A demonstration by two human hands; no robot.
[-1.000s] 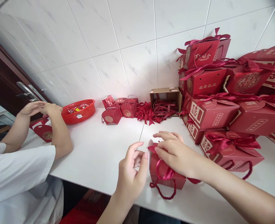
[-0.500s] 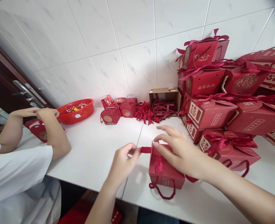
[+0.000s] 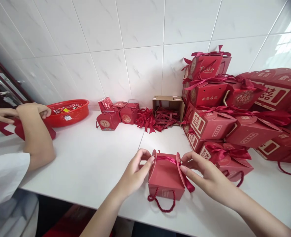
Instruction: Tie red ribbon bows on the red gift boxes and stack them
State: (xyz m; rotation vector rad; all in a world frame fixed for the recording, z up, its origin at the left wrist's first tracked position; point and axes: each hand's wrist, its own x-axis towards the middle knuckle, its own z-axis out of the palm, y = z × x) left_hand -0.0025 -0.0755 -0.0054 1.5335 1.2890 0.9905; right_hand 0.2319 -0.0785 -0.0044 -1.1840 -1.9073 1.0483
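Observation:
A red gift box (image 3: 165, 179) stands on the white table in front of me, its two side flaps raised and its top open. A dark red ribbon (image 3: 169, 159) runs across between the flaps, and one end hangs down past the right side. My left hand (image 3: 136, 172) pinches the left flap between thumb and fingers. On the other side, my right hand (image 3: 204, 174) has thumb and fingers closed on the right flap where the ribbon passes. A twisted rope handle (image 3: 163, 208) droops at the box's front.
Red gift boxes (image 3: 211, 126) with bows are stacked at the right. Near the wall lie a cardboard box (image 3: 169, 98) of ribbons, loose ribbons (image 3: 145, 119) and small red boxes (image 3: 109, 121). A co-worker's arm (image 3: 38, 135) is at the left, beside a red basin (image 3: 75, 115).
The box's flaps have come upright, with a hand now on each. My left hand has left the ribbon end; my right hand has moved from above the box to its right flap. The view shifted.

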